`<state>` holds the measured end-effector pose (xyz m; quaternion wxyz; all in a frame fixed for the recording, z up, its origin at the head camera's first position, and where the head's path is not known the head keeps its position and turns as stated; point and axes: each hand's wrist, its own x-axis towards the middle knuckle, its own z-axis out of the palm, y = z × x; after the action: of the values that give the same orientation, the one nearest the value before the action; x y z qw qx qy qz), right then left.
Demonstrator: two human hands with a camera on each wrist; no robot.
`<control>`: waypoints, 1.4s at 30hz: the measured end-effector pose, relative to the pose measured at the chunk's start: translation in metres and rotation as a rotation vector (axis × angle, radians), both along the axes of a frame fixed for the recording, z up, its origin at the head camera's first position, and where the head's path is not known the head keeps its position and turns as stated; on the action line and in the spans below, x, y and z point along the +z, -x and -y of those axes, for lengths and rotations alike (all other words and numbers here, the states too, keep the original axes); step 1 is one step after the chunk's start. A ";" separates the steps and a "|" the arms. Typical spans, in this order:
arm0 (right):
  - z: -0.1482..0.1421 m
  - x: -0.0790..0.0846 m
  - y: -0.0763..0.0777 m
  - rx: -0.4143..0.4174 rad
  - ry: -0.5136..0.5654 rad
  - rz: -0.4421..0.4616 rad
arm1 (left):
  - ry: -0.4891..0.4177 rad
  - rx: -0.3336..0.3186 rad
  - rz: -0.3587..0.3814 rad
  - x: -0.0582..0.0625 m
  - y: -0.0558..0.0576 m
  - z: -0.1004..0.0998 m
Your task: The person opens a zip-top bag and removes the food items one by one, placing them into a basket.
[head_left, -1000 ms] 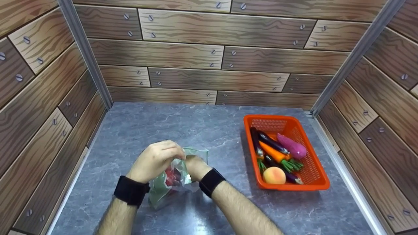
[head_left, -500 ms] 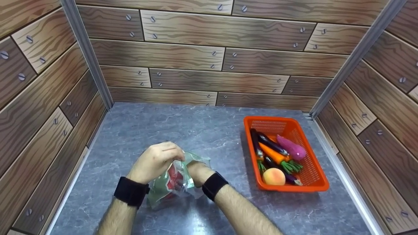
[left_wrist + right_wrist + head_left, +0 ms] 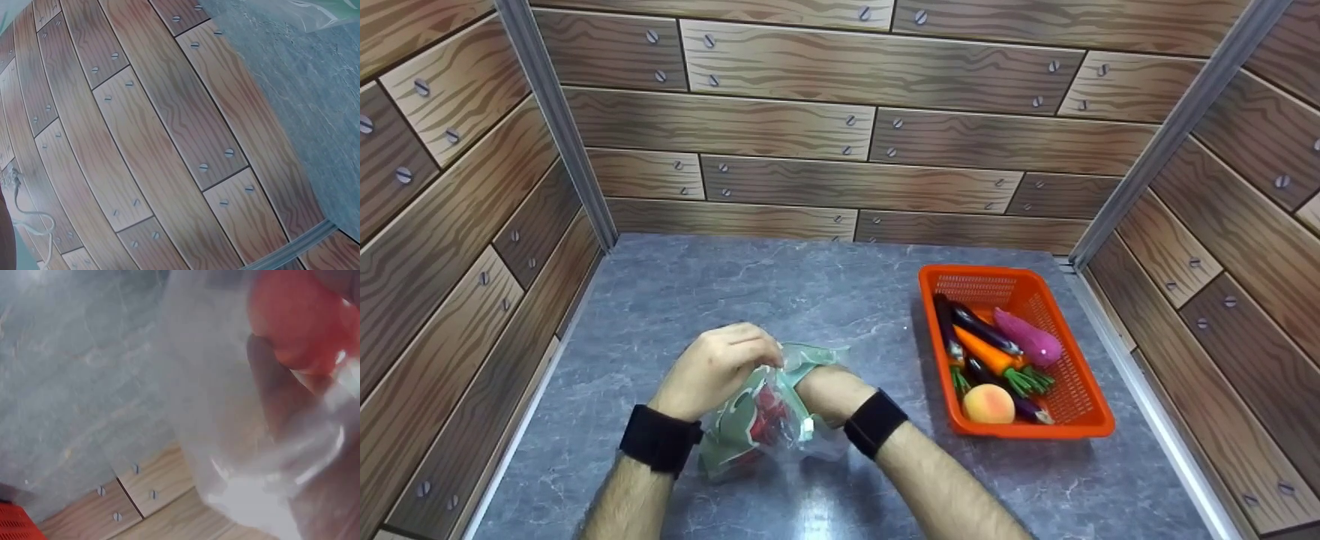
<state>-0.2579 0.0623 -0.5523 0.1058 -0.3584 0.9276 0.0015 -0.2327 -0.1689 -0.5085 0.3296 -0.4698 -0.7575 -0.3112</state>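
My left hand [image 3: 720,367] pinches the upper edge of a clear plastic bag with green print [image 3: 727,442]. The bag stands on the grey table, and red shows through its side. A corner of the same bag [image 3: 318,14] appears at the top of the left wrist view. My right hand [image 3: 834,394] reaches into the bag's mouth, its fingers hidden from the head view by the plastic. Seen through the film in the right wrist view, those fingers hold a round red fruit or vegetable [image 3: 301,323], blurred and of unclear kind.
To the right stands an orange-red plastic basket [image 3: 1035,430]. It contains several dark eggplants [image 3: 984,324], orange carrots [image 3: 981,349] with green tops, a purple sweet potato [image 3: 1027,336] and a peach [image 3: 988,405]. Wood-patterned walls [image 3: 780,64] enclose the table's back and sides.
My right hand and wrist have shifted a little to the right, drawing the bag's mouth wider that way. The left hand keeps its place at the bag's edge.
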 end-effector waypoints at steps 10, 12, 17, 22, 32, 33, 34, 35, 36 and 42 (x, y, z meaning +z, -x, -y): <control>-0.012 0.040 -0.006 0.067 0.084 0.011 | -0.013 0.006 -0.037 0.007 0.001 -0.001; -0.014 0.048 -0.007 0.052 0.087 0.046 | -0.011 0.015 -0.038 0.008 0.001 -0.001; -0.023 0.068 -0.010 0.079 0.134 0.066 | -0.014 0.052 -0.048 0.008 0.002 -0.001; -0.035 0.089 -0.017 0.170 0.195 0.005 | -0.025 0.087 -0.042 0.009 0.003 0.000; -0.067 0.115 -0.010 0.071 0.374 0.021 | -0.028 0.118 -0.076 0.015 0.003 -0.001; -0.070 0.115 -0.008 0.067 0.395 -0.009 | -0.033 0.115 -0.079 0.016 0.003 -0.001; -0.073 0.114 -0.005 0.066 0.413 -0.043 | -0.037 0.112 -0.082 0.018 0.002 -0.002; -0.075 0.112 -0.003 0.065 0.432 -0.072 | -0.041 0.109 -0.086 0.019 0.002 -0.002; -0.077 0.110 0.000 0.067 0.448 -0.099 | -0.046 0.104 -0.089 0.021 0.001 -0.003; -0.082 0.098 0.011 0.108 0.530 -0.182 | -0.056 0.088 -0.119 0.029 -0.001 -0.009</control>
<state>-0.2688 0.1445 -0.4542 -0.0753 -0.4208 0.8809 -0.2032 -0.2317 -0.1602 -0.4793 0.4007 -0.4442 -0.7474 -0.2891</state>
